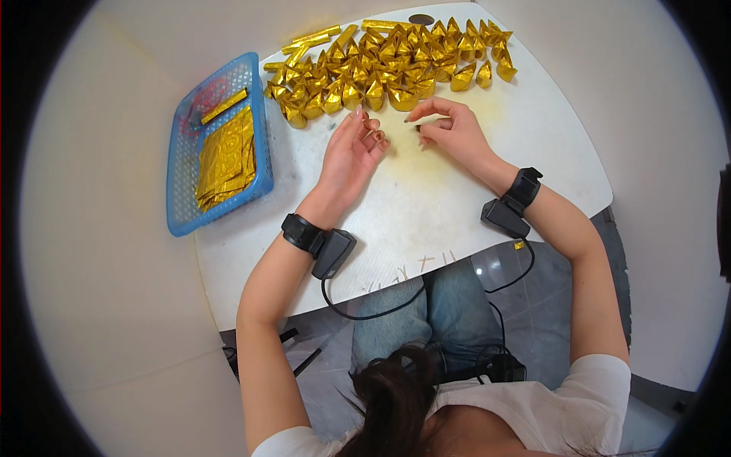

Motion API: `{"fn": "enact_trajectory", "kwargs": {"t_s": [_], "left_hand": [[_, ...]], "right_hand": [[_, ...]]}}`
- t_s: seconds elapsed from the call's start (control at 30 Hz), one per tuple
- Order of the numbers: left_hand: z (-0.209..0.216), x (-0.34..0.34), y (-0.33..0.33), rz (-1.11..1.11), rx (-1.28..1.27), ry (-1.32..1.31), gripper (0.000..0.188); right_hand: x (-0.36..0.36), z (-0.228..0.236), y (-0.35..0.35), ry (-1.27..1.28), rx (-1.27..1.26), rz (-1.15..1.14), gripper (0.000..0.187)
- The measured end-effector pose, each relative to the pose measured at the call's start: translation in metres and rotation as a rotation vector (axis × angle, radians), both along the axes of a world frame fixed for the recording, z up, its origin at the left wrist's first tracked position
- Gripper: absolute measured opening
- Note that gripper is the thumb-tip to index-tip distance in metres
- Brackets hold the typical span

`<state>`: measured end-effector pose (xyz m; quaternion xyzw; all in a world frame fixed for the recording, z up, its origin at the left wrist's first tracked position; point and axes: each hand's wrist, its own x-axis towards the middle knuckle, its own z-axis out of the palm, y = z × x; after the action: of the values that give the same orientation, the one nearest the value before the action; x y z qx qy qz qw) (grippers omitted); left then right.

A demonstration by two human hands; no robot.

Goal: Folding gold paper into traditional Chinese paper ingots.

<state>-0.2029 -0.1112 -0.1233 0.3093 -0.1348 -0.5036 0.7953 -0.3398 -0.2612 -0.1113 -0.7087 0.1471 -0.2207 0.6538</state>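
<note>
My left hand (355,148) rests on the white table (426,206), palm up, fingers loosely curled and holding nothing. My right hand (449,128) hovers just to its right, fingers bent, thumb and forefinger close together with nothing visible between them. Both hands lie right in front of a large heap of folded gold paper ingots (388,65) spread across the far part of the table. Each wrist wears a black band with a small black device and cable.
A blue plastic basket (183,183) stands on the table's left edge, holding flat gold paper sheets (225,156) and a rolled gold piece. Several gold paper rolls (316,36) lie behind the heap. The table's front edge is near my knees.
</note>
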Motion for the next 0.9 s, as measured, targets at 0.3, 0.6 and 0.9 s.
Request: {"fn": "enact_trajectory", "kwargs": {"t_s": [0.3,0.6,0.9], "left_hand": [[0.001,0.004,-0.002,-0.076,-0.016,0.02,0.015],[0.024,-0.01,0.009,-0.165,0.079,-0.278,0.022],[0.112,-0.003,0.034,0.31,0.282,-1.194,0.024]], "right_hand": [[0.001,-0.001,-0.007,0.039,-0.083,0.075,0.01],[-0.003,0.004,-0.014,0.031,0.069,0.002,0.011],[-0.001,-0.001,-0.02,-0.007,0.086,-0.03,0.011]]}}
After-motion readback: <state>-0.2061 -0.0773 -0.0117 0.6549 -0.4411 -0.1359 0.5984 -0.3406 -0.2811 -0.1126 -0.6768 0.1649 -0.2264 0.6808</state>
